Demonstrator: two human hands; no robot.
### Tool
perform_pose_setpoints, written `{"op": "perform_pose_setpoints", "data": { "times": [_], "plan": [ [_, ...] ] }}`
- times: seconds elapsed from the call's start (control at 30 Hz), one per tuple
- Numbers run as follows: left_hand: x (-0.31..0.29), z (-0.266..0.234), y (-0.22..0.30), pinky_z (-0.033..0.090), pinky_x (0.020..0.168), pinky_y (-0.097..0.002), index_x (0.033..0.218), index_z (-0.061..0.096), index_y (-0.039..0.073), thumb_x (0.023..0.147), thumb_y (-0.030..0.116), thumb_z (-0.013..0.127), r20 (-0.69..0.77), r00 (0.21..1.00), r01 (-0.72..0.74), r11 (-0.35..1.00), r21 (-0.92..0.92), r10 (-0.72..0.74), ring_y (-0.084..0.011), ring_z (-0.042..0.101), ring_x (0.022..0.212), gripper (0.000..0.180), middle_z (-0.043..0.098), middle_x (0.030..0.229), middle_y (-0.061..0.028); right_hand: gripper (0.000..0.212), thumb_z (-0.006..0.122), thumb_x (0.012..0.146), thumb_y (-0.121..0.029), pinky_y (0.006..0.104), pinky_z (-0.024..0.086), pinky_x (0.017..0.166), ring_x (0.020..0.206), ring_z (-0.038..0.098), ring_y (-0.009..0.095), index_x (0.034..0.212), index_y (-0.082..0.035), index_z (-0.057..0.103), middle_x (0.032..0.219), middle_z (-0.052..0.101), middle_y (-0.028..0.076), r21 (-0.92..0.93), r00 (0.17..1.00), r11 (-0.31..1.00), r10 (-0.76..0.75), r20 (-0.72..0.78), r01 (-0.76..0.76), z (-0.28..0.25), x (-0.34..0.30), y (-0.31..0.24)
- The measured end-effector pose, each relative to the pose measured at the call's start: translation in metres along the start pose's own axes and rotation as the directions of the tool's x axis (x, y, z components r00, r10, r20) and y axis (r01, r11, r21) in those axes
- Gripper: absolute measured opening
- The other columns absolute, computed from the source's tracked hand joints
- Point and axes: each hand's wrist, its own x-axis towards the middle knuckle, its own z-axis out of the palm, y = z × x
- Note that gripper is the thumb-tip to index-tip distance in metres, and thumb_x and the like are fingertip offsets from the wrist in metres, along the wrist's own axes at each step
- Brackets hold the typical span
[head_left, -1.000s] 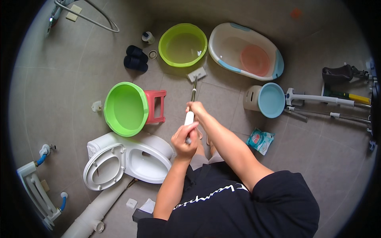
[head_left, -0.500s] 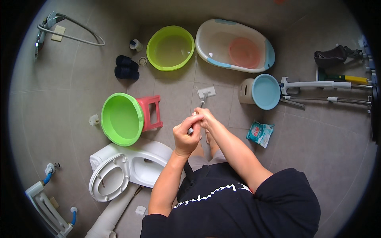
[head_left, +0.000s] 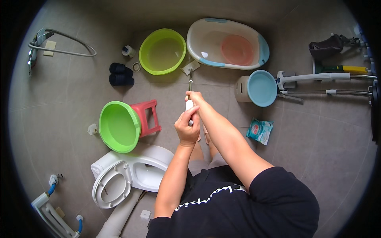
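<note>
Both my hands grip the handle of a long floor brush (head_left: 190, 81). My left hand (head_left: 187, 127) wraps the white grip low down. My right hand (head_left: 195, 99) holds the shaft just above it. The brush head (head_left: 191, 67) rests on the grey tiled floor between a yellow-green basin (head_left: 162, 51) and a white baby tub (head_left: 228, 43).
A green basin (head_left: 118, 126) leans on a red step stool (head_left: 149, 117). A white toilet (head_left: 127, 174) with raised seat sits at lower left. A blue bucket (head_left: 260, 88), a detergent packet (head_left: 260, 131), mop poles (head_left: 325, 77) and a shower hose (head_left: 63, 41) lie around.
The brush head has slid forward across the floor, away from me, toward the two basins at the back. Both hands kept their hold on the handle.
</note>
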Motion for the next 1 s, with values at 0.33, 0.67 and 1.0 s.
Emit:
{"op": "perform_pose_setpoints", "data": {
  "times": [0.33,0.67,1.0],
  "plan": [
    [-0.012,0.031,0.024,0.041,0.046,-0.0245,0.086,0.066,0.006,0.070,-0.007,0.055,0.216,0.967,-0.130,0.991,-0.043,0.136,-0.0129,0.050,0.047,0.023,0.057,0.062,-0.0068,0.014,0.054,0.083,-0.010,0.0305,0.040,0.041,0.049,0.051,0.016,0.087,0.003,0.050,0.062,0.054,0.009,0.143,0.999,0.990,0.015,0.034,-0.019,-0.077,-0.010,0.008],
    [-0.016,-0.035,0.049,0.044,0.051,-0.0229,0.083,0.065,0.002,0.070,-0.007,0.052,0.296,0.954,-0.020,0.998,-0.055,0.035,-0.0113,0.056,0.054,0.021,0.061,0.065,-0.0071,0.014,0.045,0.087,-0.011,0.0350,0.046,0.057,0.062,0.052,0.021,0.087,0.003,0.047,0.067,0.052,0.011,0.203,0.990,0.973,0.092,0.109,-0.113,-0.066,-0.067,0.041],
    [-0.062,-0.093,0.027,0.040,0.045,-0.0246,0.083,0.066,0.006,0.071,-0.003,0.054,-0.002,1.000,0.013,0.995,0.096,-0.013,-0.0132,0.052,0.048,0.019,0.058,0.061,-0.0072,0.018,0.049,0.087,-0.016,0.0316,0.043,0.046,0.053,0.049,0.016,0.090,0.001,0.048,0.063,0.051,0.006,-0.031,0.942,0.976,0.217,0.257,-0.216,0.017,-0.072,0.107]
  ]
}}
